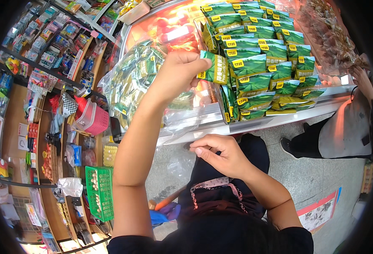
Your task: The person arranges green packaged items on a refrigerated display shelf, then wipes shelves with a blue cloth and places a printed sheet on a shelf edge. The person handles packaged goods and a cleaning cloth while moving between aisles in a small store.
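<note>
My left hand [178, 73] is closed on the edge of a small green snack packet [216, 67], holding it by the left end of the packed rows of matching packets [250, 65]. Those packets stand close together in several rows on the display counter. Just left of my wrist sits a large clear plastic bag [127, 84] filled with more green packets. My right hand [222, 154] hovers in front of my lap, near the counter's front edge [186, 135]. Its fingers are loosely curled together, and nothing shows in them.
Brown packaged goods [322, 29] lie at the far right, where another person [347, 122] stands by the counter. Shelves of small goods [46, 55] line the left. Below them are a pink basket [94, 118] and a green crate of eggs [98, 192].
</note>
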Tool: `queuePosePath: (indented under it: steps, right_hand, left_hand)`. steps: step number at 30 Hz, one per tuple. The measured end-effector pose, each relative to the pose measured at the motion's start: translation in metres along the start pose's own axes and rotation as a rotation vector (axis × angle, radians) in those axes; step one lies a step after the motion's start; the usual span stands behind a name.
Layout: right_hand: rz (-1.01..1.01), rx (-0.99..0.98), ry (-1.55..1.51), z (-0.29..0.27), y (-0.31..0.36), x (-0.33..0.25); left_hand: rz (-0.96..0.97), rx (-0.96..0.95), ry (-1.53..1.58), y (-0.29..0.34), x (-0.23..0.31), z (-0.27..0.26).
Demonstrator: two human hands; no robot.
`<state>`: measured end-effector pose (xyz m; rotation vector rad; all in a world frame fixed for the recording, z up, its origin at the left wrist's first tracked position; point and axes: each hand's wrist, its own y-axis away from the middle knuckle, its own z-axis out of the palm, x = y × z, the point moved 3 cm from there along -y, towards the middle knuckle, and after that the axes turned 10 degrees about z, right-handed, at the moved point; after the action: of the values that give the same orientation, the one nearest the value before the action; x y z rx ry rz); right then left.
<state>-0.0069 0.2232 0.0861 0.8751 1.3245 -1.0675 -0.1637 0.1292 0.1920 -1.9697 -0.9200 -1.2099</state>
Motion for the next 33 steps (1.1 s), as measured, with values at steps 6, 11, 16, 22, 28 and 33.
queuePosePath:
  steps: [6, 11, 16, 22, 28, 33]
  right_hand:
    - [0.002, -0.006, 0.011, 0.001, 0.001, 0.0]
    - [0.012, 0.009, 0.017, 0.0, 0.002, 0.003]
    - [0.028, -0.01, 0.025, 0.004, 0.001, 0.003]
    - [0.032, 0.002, 0.025, 0.001, 0.004, 0.0]
    - [0.021, -0.012, 0.032, 0.002, 0.004, 0.001]
    - [0.033, -0.007, -0.012, 0.002, 0.004, 0.002]
  left_hand:
    - [-0.019, 0.06, -0.023, 0.002, -0.001, 0.005]
    - [0.11, 0.203, 0.07, 0.01, 0.024, -0.007]
    - [0.137, 0.191, 0.002, 0.009, 0.034, -0.003]
    - [0.092, 0.282, 0.022, 0.005, 0.013, 0.013]
    - [0.128, 0.3, -0.005, 0.003, 0.001, 0.023]
    - [0.007, 0.262, 0.041, 0.009, -0.003, 0.014]
